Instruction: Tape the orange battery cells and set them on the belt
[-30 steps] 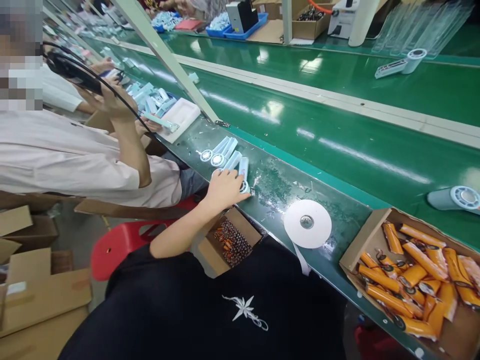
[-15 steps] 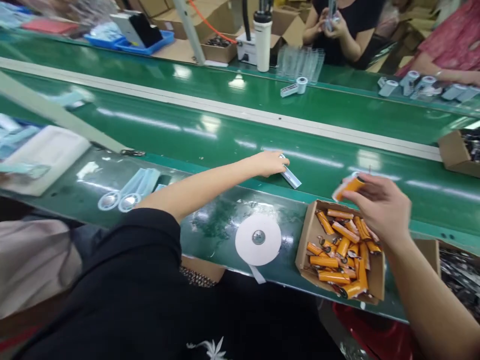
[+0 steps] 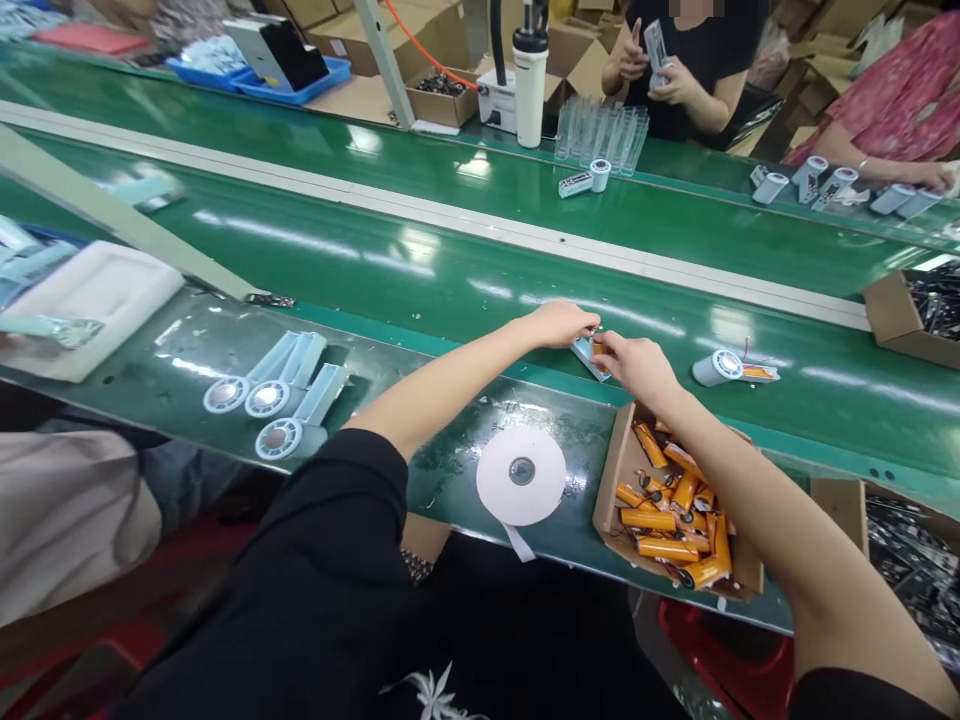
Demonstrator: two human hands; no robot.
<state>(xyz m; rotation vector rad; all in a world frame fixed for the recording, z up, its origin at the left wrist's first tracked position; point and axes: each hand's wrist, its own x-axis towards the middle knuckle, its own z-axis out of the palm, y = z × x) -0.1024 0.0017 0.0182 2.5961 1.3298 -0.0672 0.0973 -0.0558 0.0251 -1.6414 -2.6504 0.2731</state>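
Note:
A light-blue plastic casing [image 3: 587,357] with a straight open handle lies on the green belt, its far end covered by my fingers. My left hand [image 3: 564,324] is closed on that far end. From the right, my right hand [image 3: 637,364] pinches an orange battery [image 3: 598,347] against the open handle; its exact seating is hidden. Below my right forearm is a cardboard box [image 3: 611,470] of loose orange batteries [image 3: 649,520]. To the right, another casing with a round fan head [image 3: 718,367] has an orange battery in its handle and a wire sticking up.
A roll of white tape [image 3: 517,500] lies on the bench edge before me. Several light-blue fan casings [image 3: 300,410] rest to the left. A box of dark metal parts [image 3: 911,560] stands at right. Across the belt, a person [image 3: 686,75] holds a clear part near a white bottle [image 3: 529,95].
My right hand has brought the orange battery leftward from above the box to the casing at my left hand. The fan casing at right, hidden behind that hand before, now shows.

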